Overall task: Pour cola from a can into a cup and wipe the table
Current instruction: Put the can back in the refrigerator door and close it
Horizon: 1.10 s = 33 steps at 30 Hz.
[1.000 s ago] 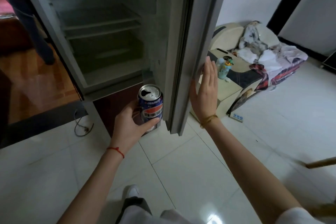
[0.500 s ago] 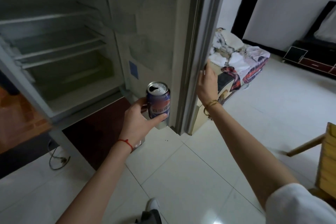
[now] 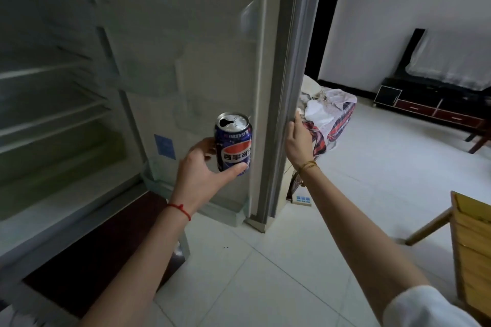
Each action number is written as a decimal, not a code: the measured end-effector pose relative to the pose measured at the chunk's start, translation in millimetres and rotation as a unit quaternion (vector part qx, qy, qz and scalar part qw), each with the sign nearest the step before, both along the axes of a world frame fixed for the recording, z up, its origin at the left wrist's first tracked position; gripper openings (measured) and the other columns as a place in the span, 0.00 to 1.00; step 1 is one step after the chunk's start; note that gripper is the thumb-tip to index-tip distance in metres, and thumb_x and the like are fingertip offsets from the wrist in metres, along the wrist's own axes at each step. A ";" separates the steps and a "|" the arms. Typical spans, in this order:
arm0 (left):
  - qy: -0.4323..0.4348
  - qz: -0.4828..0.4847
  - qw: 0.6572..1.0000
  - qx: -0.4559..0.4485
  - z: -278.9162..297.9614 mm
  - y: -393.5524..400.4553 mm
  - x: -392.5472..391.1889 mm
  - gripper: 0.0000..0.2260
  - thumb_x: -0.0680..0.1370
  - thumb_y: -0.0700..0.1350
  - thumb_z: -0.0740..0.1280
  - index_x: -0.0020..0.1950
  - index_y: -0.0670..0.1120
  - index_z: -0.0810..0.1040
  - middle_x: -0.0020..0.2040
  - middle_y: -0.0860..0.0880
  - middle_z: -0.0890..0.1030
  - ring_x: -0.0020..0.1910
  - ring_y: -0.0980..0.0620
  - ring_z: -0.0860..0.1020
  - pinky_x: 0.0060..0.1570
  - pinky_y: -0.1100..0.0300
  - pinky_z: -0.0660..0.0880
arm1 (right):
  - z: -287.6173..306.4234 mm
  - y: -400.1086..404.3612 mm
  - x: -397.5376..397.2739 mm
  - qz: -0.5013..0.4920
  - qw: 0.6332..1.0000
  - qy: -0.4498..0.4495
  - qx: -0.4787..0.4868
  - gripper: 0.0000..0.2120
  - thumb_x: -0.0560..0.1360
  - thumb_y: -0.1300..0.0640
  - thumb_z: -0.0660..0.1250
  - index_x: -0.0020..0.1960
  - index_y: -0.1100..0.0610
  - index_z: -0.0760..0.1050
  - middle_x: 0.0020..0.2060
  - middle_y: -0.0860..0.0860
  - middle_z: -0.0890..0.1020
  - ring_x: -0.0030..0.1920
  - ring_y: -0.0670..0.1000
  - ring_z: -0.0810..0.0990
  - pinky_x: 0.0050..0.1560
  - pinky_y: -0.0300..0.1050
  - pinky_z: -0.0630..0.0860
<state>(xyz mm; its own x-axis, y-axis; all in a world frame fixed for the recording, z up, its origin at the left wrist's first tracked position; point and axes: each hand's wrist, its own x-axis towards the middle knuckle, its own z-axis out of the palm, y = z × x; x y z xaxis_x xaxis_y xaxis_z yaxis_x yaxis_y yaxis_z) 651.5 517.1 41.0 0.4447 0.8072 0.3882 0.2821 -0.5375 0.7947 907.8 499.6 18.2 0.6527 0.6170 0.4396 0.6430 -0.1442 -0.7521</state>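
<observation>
Holding the cola can (image 3: pixel 233 145) upright, top already open, left hand (image 3: pixel 202 167) wrapped round it before the fridge door (image 3: pixel 212 61). Right hand (image 3: pixel 297 141) grips the door's outer edge. Step judged: fetching. Next: swing door shut, carry can level; no cup or table in view.

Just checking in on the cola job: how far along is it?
Early. Done: the cola can, top already open, is out of the fridge and upright in the left hand. In hand: the right hand grips the fridge door edge. Left: pouring and wiping; no cup or table in view.
</observation>
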 end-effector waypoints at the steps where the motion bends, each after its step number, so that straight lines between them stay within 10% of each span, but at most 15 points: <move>1: -0.004 0.001 1.000 0.015 6.6 7.4 6.7 0.24 0.61 0.64 0.76 0.53 0.59 0.74 0.48 0.61 0.79 0.47 0.66 0.76 0.41 0.72 0.69 | 1.4 4.7 7.0 -0.001 1.000 0.012 -0.007 0.23 0.83 0.55 0.48 0.77 0.57 0.57 0.60 0.62 0.78 0.49 0.54 0.76 0.54 0.56 0.76; 14: 0.013 -0.052 0.997 0.048 55.6 130.4 93.4 0.20 0.64 0.56 0.79 0.51 0.54 0.77 0.42 0.62 0.79 0.40 0.70 0.77 0.36 0.79 0.68 | 13.4 58.3 63.7 -0.005 0.994 0.104 0.020 0.21 0.84 0.56 0.49 0.75 0.58 0.63 0.70 0.54 0.72 0.69 0.55 0.71 0.72 0.49 0.65; 25: 0.085 -0.060 0.994 0.036 48.5 182.7 123.5 0.23 0.65 0.55 0.79 0.56 0.50 0.79 0.48 0.55 0.83 0.48 0.56 0.80 0.48 0.62 0.73 | 6.6 81.3 85.8 -0.010 0.991 0.121 0.056 0.20 0.84 0.55 0.49 0.74 0.57 0.65 0.68 0.52 0.74 0.66 0.49 0.71 0.68 0.41 0.65; 33: 0.140 -0.070 0.987 0.024 51.1 177.5 126.8 0.16 0.64 0.56 0.79 0.47 0.57 0.77 0.38 0.66 0.79 0.41 0.70 0.76 0.37 0.69 0.69 | 4.6 79.3 90.2 -0.015 0.994 0.098 0.037 0.17 0.83 0.56 0.50 0.65 0.57 0.72 0.57 0.57 0.80 0.54 0.54 0.77 0.59 0.51 0.73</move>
